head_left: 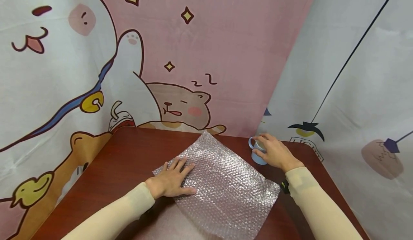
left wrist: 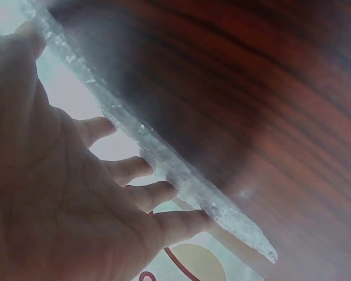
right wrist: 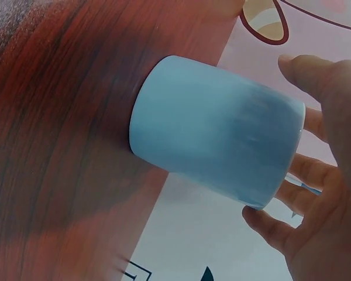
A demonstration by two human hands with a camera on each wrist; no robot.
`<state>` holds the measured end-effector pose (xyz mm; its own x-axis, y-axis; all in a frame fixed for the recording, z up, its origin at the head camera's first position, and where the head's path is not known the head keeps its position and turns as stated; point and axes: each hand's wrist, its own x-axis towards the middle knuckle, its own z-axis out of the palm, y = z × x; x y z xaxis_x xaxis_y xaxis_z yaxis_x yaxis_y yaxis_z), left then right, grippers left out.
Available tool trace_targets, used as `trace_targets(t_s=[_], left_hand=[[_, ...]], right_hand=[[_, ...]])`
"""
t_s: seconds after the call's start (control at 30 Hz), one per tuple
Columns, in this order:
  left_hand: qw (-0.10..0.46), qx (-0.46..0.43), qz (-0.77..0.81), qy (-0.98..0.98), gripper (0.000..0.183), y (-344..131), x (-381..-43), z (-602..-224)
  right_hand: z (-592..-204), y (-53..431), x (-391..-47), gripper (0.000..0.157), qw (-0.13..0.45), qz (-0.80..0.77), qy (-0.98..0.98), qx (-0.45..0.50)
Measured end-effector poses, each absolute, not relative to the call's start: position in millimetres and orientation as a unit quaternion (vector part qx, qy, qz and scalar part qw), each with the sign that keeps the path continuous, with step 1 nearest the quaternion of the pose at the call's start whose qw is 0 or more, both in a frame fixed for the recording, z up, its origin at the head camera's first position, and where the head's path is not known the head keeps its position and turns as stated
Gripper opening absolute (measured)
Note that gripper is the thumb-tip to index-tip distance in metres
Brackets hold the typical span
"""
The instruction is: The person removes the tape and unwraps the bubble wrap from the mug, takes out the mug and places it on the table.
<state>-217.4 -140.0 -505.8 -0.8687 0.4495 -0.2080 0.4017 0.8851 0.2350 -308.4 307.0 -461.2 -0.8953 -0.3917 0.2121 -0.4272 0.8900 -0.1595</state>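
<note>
A sheet of bubble wrap (head_left: pixel 226 182) lies on the table, turned cornerwise. My left hand (head_left: pixel 172 180) rests on its left part with fingers spread; the left wrist view shows the palm (left wrist: pixel 64 187) and the sheet's thin edge (left wrist: pixel 164 155) beneath the fingertips. To the right of the sheet, a light blue mug (head_left: pixel 259 157) stands upright near the table's back edge, its handle toward the left. Over the mug's top is my right hand (head_left: pixel 274 150). In the right wrist view the thumb is apart from the mug (right wrist: pixel 216 132), and the loosely bent fingers are near its rim.
The dark red wooden table (head_left: pixel 135 150) ends at a cloth backdrop (head_left: pixel 232 53) printed with cartoon animals. A small black object (head_left: pixel 285 186) shows by the right wrist, partly hidden by the sleeve. A pale patch (head_left: pixel 167 222) lies at the table's front.
</note>
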Motion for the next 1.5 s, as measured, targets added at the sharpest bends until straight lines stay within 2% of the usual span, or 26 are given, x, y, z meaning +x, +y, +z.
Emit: trace_targets(t_s=[0.27, 0.5, 0.87, 1.23, 1.5], left_hand=[[0.132, 0.221, 0.093, 0.962, 0.107, -139.2, -217.6, -505.7], [0.132, 0.222, 0.092, 0.962, 0.106, -139.2, -216.9, -505.4], [0.128, 0.223, 0.094, 0.962, 0.106, -138.4, -217.3, -506.2], [0.131, 0.218, 0.101, 0.962, 0.106, -138.2, -215.0, -503.9], [0.128, 0.215, 0.101, 0.963, 0.107, -137.7, -211.9, -501.0]], right_hand=[[-456.6, 308.6, -306.8, 0.059, 0.083, 0.095, -0.97, 0.209], [-445.9, 308.7, -298.8, 0.058, 0.101, 0.11, -0.966, 0.209], [-419.2, 294.8, -264.3, 0.057, 0.16, 0.126, -0.949, 0.24], [-408.5, 272.9, -223.2, 0.062, 0.248, 0.138, -0.911, 0.299], [-415.2, 269.6, -204.7, 0.064, 0.248, 0.148, -0.91, 0.297]])
